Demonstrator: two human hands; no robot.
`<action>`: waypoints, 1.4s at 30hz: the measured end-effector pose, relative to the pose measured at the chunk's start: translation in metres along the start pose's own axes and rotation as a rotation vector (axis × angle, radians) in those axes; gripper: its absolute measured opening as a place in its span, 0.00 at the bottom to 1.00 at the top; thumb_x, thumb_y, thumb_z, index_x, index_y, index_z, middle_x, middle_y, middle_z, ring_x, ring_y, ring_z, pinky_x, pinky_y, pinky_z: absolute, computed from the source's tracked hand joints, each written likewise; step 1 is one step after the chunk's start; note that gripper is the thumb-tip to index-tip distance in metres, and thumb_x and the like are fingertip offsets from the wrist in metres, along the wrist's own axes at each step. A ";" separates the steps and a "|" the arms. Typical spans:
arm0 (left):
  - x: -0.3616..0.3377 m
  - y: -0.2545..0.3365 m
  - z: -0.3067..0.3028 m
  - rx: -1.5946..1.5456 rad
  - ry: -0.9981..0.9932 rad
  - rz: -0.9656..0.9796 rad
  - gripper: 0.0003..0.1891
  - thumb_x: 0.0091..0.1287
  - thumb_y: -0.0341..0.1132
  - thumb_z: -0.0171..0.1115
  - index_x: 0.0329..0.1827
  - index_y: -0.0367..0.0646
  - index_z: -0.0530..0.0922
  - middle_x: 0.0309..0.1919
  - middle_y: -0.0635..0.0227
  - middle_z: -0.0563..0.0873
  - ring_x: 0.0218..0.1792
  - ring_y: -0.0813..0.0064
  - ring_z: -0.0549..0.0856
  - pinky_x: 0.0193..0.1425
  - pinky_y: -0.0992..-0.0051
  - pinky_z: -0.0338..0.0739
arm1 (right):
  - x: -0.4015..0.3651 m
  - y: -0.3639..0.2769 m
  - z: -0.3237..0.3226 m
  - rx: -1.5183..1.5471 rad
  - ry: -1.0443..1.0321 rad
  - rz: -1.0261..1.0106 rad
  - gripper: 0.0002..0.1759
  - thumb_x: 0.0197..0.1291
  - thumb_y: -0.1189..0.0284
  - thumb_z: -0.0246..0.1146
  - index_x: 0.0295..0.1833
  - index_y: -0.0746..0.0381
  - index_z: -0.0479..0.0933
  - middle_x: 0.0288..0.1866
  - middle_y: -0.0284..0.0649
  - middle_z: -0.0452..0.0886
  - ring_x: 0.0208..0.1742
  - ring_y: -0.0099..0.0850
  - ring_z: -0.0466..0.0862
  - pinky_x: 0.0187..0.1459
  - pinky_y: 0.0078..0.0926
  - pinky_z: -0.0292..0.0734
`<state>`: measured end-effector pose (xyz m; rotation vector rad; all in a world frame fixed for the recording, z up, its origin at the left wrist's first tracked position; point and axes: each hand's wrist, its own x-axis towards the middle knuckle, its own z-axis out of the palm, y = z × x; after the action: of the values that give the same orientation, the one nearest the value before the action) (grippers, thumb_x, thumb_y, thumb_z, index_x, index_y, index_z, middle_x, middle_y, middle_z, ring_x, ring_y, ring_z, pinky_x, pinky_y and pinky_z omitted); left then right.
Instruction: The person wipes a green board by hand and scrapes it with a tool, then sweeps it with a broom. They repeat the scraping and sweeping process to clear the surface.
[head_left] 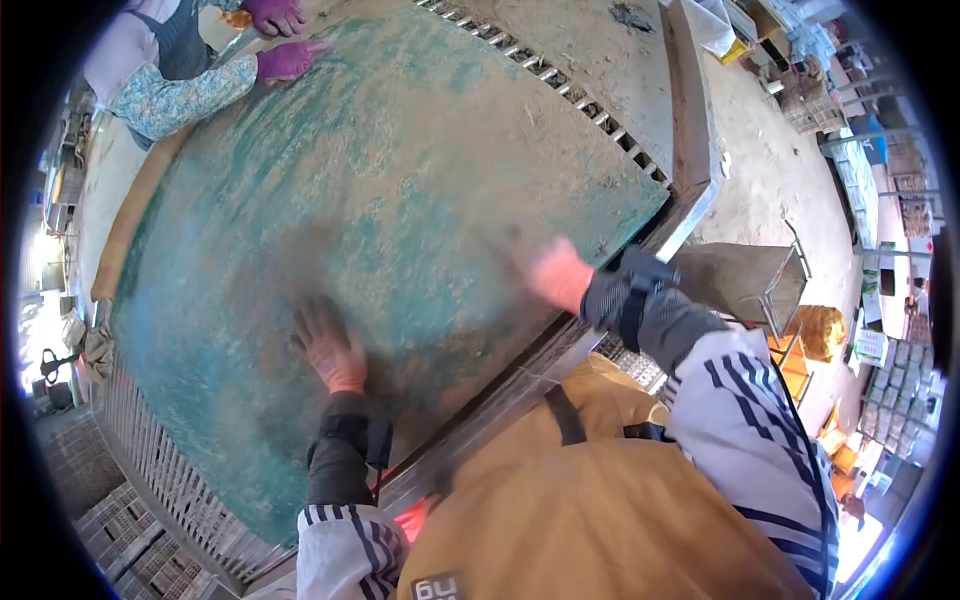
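A wide green work surface (390, 290), coated in brown dust and grit, spreads out in front of me. My left hand (330, 350) is over its near part, palm down, with fingers darkened by dirt and held apart, and nothing in them. Off to the right, near the edge of the surface, my right hand (552, 272) is blurred by motion, and its fingers are smeared against the brown grit. Both wrists have dark cuffs with straps around them. A brown apron (590, 500) covers my front, close to the metal edge.
Across the surface, a person in purple gloves (286, 62) reaches in from the upper left. A slatted strip (560, 85) crosses the far side, and a grate (170, 450) runs along the left. At right stand a cart-like metal bin (745, 285) and stacked goods (898, 400).
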<state>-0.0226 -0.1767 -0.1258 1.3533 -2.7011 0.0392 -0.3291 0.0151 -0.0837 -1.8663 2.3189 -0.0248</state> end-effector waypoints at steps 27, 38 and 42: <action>0.002 0.006 -0.005 -0.049 -0.036 -0.033 0.32 0.63 0.46 0.53 0.69 0.42 0.63 0.71 0.58 0.60 0.72 0.50 0.55 0.72 0.45 0.42 | 0.073 0.053 0.038 -0.022 0.322 -0.110 0.32 0.59 0.69 0.54 0.71 0.59 0.57 0.34 0.44 0.79 0.30 0.39 0.80 0.26 0.38 0.74; 0.001 0.006 -0.009 -0.063 -0.054 -0.059 0.31 0.62 0.45 0.54 0.69 0.44 0.64 0.71 0.57 0.61 0.72 0.50 0.56 0.72 0.46 0.42 | 0.089 0.079 0.004 0.181 0.253 0.155 0.26 0.61 0.68 0.52 0.66 0.58 0.64 0.48 0.55 0.77 0.44 0.49 0.81 0.44 0.44 0.77; 0.001 0.008 -0.011 -0.084 -0.030 -0.056 0.31 0.61 0.44 0.55 0.68 0.43 0.65 0.70 0.56 0.62 0.72 0.50 0.57 0.72 0.46 0.43 | 0.083 0.079 -0.009 0.267 0.246 0.155 0.29 0.60 0.67 0.53 0.69 0.47 0.63 0.54 0.52 0.74 0.45 0.50 0.80 0.43 0.44 0.79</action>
<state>-0.0289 -0.1722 -0.1146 1.4154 -2.6544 -0.0986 -0.4243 -0.0491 -0.0936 -1.6278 2.4630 -0.5452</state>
